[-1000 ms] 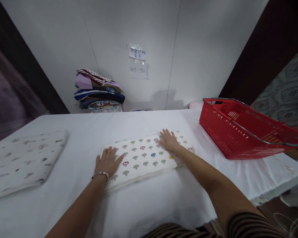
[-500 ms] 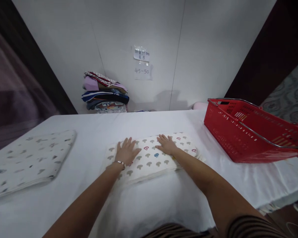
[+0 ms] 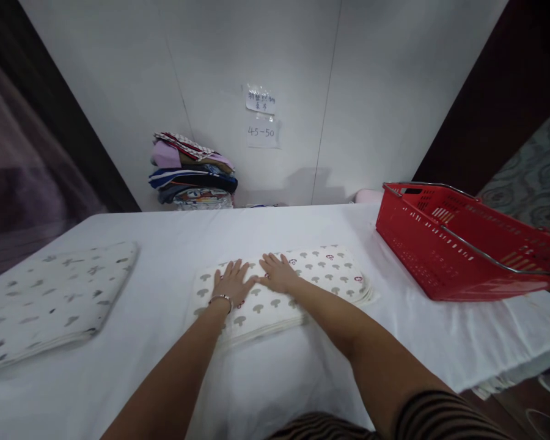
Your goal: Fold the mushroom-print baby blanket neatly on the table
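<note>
A white cloth printed with grey, red and blue mushrooms (image 3: 321, 272) lies folded into a long rectangle on the white-covered table. My left hand (image 3: 232, 284) rests flat near its left end, fingers spread, with a bracelet on the wrist. Close beside it, my right hand (image 3: 278, 274) also lies flat on the cloth, fingers apart, its thumb close to the left hand's. The layered folds show at the cloth's right end. Parts of the print are hidden under both hands and the right forearm.
Another folded printed cloth (image 3: 59, 299) lies at the table's left. A red plastic basket (image 3: 421, 250) with metal handles stands at the right. Behind the table's far edge is a stack of folded fabrics (image 3: 192, 177). Paper signs (image 3: 262, 132) hang on the wall.
My right hand has slid left across the mushroom-print cloth, from its middle right to beside my left hand. My left hand has stayed almost in place.
</note>
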### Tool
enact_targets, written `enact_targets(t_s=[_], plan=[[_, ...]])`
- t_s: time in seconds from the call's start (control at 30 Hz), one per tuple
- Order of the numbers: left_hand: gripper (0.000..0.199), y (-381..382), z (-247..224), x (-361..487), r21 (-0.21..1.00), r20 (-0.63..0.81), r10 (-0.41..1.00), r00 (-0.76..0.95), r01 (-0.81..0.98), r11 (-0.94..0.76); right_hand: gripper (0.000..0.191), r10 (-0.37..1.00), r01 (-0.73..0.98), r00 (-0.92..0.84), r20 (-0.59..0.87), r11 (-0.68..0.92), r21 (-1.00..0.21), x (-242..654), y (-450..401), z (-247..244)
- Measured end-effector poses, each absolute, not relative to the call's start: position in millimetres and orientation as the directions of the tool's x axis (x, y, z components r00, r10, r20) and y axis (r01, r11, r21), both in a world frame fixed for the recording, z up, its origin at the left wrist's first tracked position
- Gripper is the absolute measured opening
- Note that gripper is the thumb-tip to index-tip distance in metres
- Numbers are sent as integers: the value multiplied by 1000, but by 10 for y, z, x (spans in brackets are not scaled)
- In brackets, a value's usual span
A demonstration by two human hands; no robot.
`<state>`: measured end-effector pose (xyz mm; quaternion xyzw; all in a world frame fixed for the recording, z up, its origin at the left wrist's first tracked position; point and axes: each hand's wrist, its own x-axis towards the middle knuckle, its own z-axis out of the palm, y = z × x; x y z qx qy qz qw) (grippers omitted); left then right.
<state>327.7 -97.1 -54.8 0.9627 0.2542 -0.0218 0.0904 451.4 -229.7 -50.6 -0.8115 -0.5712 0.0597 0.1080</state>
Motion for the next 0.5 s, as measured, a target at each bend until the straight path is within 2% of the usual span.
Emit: enact_targets(t_s=[0.2,0.37,0.5], plan=[[72,-921,-458,3242,170,-148,494,857,514,-841,73,944,917,328,30,-311,-249,4574,-2353,-563],[76,-791,-445,2917,112,-97,573,814,581,-806,75,947,915,321,23,-304,-265,4566,-2313,-568],[77,-742,-485,2774,129,-117,591,798,602,-788,70,952,916,308,7,-294,-274,4582,-2308,-518]])
